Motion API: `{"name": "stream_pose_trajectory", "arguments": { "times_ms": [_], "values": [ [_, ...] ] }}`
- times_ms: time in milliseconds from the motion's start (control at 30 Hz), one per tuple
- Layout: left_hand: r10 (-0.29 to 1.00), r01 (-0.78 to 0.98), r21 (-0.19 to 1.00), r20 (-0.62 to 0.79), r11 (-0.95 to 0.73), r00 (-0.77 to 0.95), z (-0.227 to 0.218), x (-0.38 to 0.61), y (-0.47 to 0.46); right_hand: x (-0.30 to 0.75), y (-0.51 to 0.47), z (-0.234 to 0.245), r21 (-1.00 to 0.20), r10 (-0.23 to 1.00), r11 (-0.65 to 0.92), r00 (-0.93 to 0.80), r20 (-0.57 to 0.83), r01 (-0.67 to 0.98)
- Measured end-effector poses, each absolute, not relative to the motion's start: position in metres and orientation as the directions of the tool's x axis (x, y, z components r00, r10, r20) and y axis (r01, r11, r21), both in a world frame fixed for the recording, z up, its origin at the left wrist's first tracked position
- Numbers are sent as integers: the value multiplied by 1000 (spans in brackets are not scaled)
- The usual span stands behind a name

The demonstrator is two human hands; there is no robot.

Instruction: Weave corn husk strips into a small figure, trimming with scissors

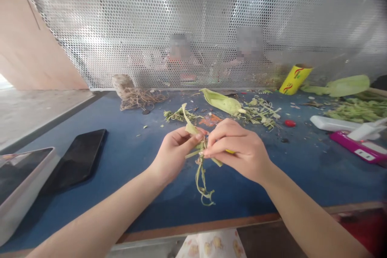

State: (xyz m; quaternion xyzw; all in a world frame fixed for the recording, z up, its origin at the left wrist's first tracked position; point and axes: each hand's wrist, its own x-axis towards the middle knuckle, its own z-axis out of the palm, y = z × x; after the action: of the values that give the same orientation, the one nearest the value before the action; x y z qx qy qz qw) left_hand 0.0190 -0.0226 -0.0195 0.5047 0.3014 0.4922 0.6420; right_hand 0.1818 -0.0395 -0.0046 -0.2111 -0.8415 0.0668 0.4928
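In front of me, both hands hold a small bundle of pale green strips that look like corn husk (203,175). My left hand (177,145) pinches it between thumb and fingers, with one flat strip poking up above the thumb. Closed around the bundle's other side, my right hand (238,145) has its thumb and fingertips at the middle, where strips cross. Thin, curled ends dangle below the fingers. Part of the bundle is hidden by my fingers, and a bit of yellow shows under the right hand.
On the blue table (130,193) lie a large green husk (222,102), shredded strips (263,113) and a tangle of twine (140,98). A phone (80,155) is at left. A yellow tube (295,79), a red piece (289,123) and a purple power strip (356,147) are at right. Behind stands a perforated screen (205,8).
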Motion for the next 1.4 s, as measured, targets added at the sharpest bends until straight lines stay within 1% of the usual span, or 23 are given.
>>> {"name": "stream_pose_trajectory", "arguments": {
  "times_ms": [67, 167, 300, 367, 433, 500, 600, 667, 733, 833, 933, 1033, 1100, 1167, 1233, 1300, 1400],
  "values": [
    [943, -319, 948, 94, 13, 318, -20, 19, -22, 181, -40, -5, -270, 393, 909, -441, 807, 316],
    [955, -310, 950, 75, 19, 287, -18, 20, -23, 180, -42, -8, -240, 382, 907, -440, 812, 346],
    [969, -314, 949, 58, 22, 242, -16, 22, -25, 177, -45, -11, -238, 373, 911, -427, 823, 338],
    [973, -317, 948, 53, 21, 224, -16, 22, -25, 175, -46, -11, -257, 380, 911, -418, 825, 322],
    [975, -324, 946, 63, 9, 211, -15, 22, -25, 174, -46, -11, -300, 406, 906, -406, 819, 300],
    [973, -325, 946, 88, -14, 213, -15, 21, -25, 174, -45, -10, -373, 452, 890, -387, 804, 263],
    [969, -287, 952, 162, -104, 188, -12, 18, -25, 176, -42, -10, -553, 594, 804, -320, 738, 217],
    [963, -209, 956, 234, -203, 132, -10, 15, -25, 178, -40, -11, -675, 712, 702, -248, 657, 228],
    [952, -83, 955, 292, -285, 94, -9, 13, -25, 179, -37, -12, -746, 794, 608, -185, 579, 274],
    [941, 92, 938, 324, -333, 102, -11, 12, -23, 176, -38, -14, -749, 829, 553, -151, 538, 365],
    [935, 173, 921, 334, -350, 116, -14, 12, -21, 172, -41, -14, -711, 817, 566, -166, 552, 416],
    [924, 250, 890, 362, -382, 122, -16, 12, -20, 172, -41, -13, -735, 835, 542, -163, 525, 408],
    [910, 283, 865, 393, -414, 132, -17, 13, -20, 175, -36, -13, -803, 876, 482, -171, 451, 350],
    [907, 255, 871, 395, -420, 144, -17, 14, -20, 178, -30, -15, -889, 917, 387, -205, 343, 244],
    [921, 159, 912, 354, -378, 160, -16, 15, -20, 180, -24, -17, -949, 939, 272, -260, 226, 159],
    [939, 44, 952, 292, -304, 181, -14, 17, -20, 179, -21, -20, -976, 940, 184, -309, 141, 113],
    [957, -78, 973, 227, -216, 182, -11, 18, -20, 176, -20, -24, -996, 934, 92, -349, 81, 17]
  ]
}}
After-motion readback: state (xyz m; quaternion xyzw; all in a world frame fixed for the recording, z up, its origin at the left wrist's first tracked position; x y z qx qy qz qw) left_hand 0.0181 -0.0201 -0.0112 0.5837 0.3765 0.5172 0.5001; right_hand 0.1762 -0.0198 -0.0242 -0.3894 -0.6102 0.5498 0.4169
